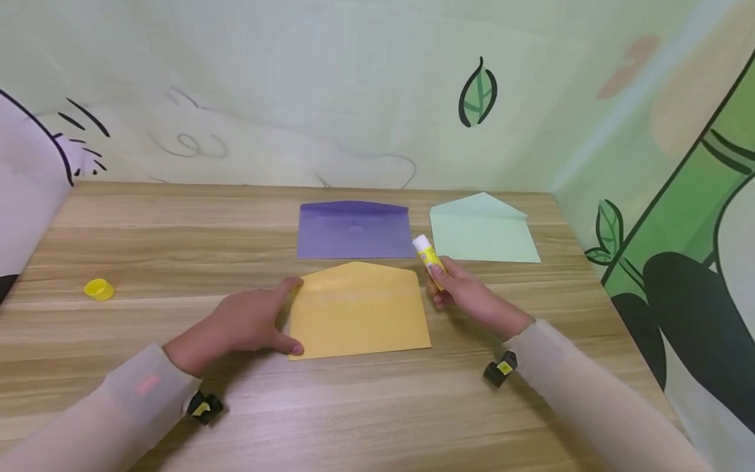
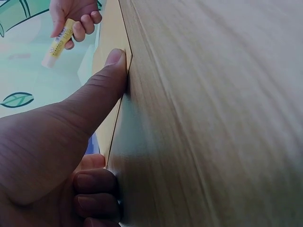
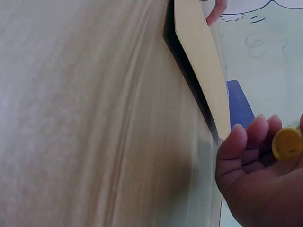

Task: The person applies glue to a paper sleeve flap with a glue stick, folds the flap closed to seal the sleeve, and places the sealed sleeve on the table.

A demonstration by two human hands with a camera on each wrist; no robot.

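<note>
Left hand (image 1: 250,321): thumb and forefinger spread; yellow paper envelope (image 1: 361,314) touched at left edge.
Right hand (image 1: 468,295): yellow-and-white tubular glue stick (image 1: 430,257) gripped.

This looks like a decorated indoor corner; whether home or classroom cannot be told. A wood-grain table (image 1: 354,419) meets a pale green wall (image 1: 283,72) bearing a cartoon leaf (image 1: 480,93), with cartoon bamboo (image 1: 684,196) on the right.

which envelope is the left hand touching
The yellow envelope, touched at its left corners by the left hand; the purple envelope and green envelope lie farther back.
</note>
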